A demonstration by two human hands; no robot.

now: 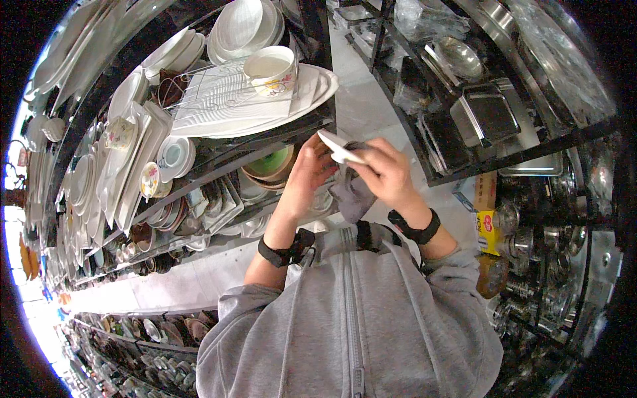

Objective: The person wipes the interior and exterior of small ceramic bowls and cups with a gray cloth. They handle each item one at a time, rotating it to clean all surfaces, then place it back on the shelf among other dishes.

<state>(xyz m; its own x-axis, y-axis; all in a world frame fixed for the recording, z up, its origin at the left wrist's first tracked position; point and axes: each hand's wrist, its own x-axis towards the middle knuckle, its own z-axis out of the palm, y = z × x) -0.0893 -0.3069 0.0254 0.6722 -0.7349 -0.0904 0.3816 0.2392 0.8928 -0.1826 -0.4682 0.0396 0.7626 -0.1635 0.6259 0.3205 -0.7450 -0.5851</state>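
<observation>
My right hand (385, 169) grips a small white dish (341, 149), tilted so that it shows almost edge-on. A grey cloth (352, 196) hangs below the dish, bunched under and behind it, partly against my right fingers. On the dish's other side is my left hand (311, 166), with fingers bent near the rim. Whether those fingers touch the dish or the cloth is hidden. Both hands are in front of my chest, between the crockery shelf (268, 142) and the metalware shelf (477, 171).
Large white oval plates (318, 99) lie on the left shelf, under a wire rack (219, 82) and a flower-patterned cup (271, 72). Bowls (174, 156) and stacked plates (132, 169) crowd beside them. At right are metal trays (485, 114) and a yellow box (487, 234).
</observation>
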